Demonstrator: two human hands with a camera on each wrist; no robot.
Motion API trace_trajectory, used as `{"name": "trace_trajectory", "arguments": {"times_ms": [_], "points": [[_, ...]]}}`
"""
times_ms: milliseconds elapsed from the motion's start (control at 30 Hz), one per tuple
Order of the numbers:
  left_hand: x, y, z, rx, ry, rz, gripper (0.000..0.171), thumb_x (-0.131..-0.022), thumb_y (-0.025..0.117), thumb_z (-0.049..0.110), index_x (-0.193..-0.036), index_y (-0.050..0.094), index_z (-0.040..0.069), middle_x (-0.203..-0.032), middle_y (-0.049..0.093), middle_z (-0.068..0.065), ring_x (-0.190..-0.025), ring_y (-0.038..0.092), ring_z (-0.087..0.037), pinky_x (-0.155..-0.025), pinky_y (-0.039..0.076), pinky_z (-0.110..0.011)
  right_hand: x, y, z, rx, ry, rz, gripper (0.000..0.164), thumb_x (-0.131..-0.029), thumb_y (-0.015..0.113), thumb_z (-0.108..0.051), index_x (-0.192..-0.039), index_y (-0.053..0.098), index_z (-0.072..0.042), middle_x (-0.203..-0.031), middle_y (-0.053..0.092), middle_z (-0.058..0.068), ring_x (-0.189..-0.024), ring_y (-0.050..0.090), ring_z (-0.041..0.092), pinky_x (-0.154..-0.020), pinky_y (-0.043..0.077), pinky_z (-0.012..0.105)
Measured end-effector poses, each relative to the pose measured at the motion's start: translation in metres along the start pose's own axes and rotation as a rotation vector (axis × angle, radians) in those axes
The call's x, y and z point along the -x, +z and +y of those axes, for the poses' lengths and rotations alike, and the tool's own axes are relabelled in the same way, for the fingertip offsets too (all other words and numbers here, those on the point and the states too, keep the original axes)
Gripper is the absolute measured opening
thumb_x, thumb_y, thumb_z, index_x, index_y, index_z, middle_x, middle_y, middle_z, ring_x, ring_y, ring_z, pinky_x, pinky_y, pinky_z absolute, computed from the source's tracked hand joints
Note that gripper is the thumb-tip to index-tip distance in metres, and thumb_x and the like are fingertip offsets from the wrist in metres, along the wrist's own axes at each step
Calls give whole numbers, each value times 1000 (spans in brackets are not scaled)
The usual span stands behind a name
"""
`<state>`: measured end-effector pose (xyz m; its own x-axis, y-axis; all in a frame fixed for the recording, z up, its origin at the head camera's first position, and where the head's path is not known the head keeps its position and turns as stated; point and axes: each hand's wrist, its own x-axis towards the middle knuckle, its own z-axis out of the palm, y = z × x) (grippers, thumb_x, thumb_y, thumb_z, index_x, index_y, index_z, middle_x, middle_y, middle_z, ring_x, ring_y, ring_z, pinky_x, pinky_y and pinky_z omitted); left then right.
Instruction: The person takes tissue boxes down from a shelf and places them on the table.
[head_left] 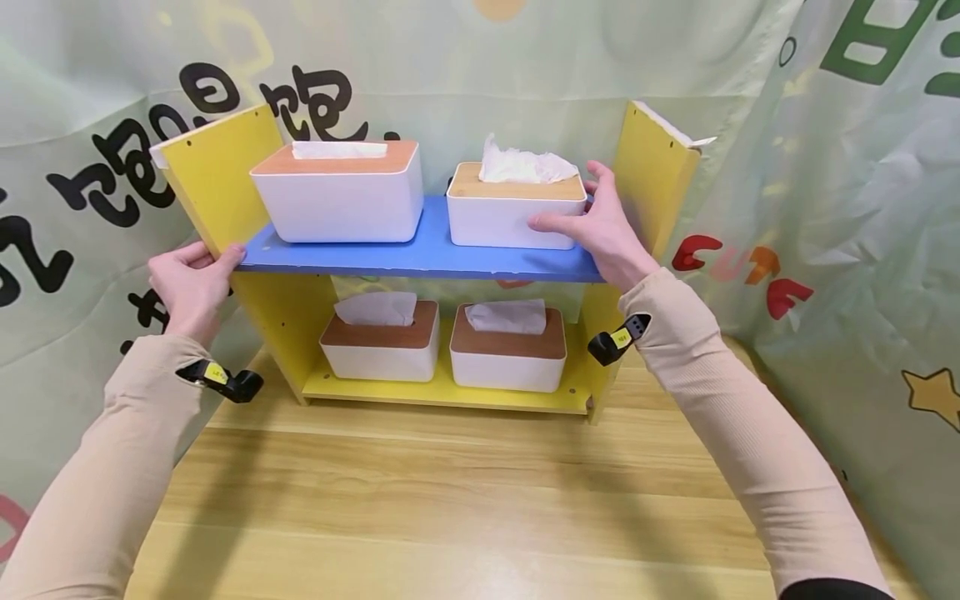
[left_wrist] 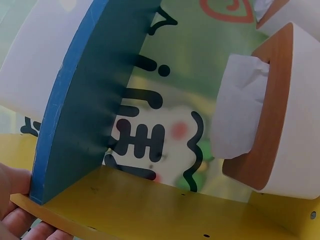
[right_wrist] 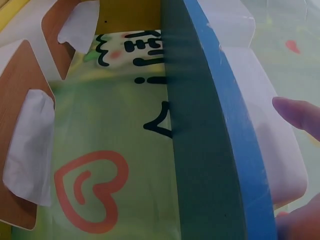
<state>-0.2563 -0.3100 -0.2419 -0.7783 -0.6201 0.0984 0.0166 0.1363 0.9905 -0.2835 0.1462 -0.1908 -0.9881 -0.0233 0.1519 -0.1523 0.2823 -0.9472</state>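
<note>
A small shelf unit has yellow side panels (head_left: 225, 167) and a blue middle board (head_left: 420, 262). My left hand (head_left: 193, 283) grips the left side panel at the blue board's end, thumb in front and fingers behind the panel. At the right end of the blue board, my right hand (head_left: 600, 229) holds a white tissue box (head_left: 495, 223) by its right side. Its thumb lies across the box's front and its fingers reach round the far right corner. This box has a light wooden lid and a crumpled tissue sticking up. Left of it sits a larger tissue box (head_left: 341, 204).
Two tissue boxes with darker brown lids, one left (head_left: 381, 362) and one right (head_left: 508, 372), sit on the yellow bottom board (head_left: 442, 395). The unit stands on a wooden table (head_left: 405, 483). Printed cloth (head_left: 555, 75) hangs behind and at both sides.
</note>
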Motion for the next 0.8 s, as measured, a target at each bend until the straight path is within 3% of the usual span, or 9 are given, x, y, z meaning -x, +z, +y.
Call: {"name": "trace_trajectory", "arguments": {"times_ms": [133, 467, 800], "points": [[0, 0, 0, -3, 2, 0, 57, -82, 83, 20, -134, 64, 8, -58, 62, 27, -63, 61, 8, -54, 47, -9, -6, -2, 2, 16, 8, -19, 114, -81, 83, -23, -161, 2, -21, -168, 16, 8, -150, 25, 23, -128, 16, 38], [-1, -1, -2, 46, 2, -3, 57, -80, 84, 17, -133, 65, 6, -58, 64, 25, -62, 62, 7, -54, 47, -9, -21, -1, 2, -6, 4, -43, 105, -79, 85, -19, -157, 15, -15, -159, 31, 6, -140, 32, 17, -124, 22, 30], [-2, 0, -1, 71, -12, -1, 57, -79, 84, 13, -132, 65, 6, -58, 64, 24, -63, 63, 7, -57, 49, -8, -27, -3, 5, -14, -24, -67, 90, -77, 86, -21, -148, 32, -14, -136, 49, 0, -126, 44, 16, -114, 32, 31]]}}
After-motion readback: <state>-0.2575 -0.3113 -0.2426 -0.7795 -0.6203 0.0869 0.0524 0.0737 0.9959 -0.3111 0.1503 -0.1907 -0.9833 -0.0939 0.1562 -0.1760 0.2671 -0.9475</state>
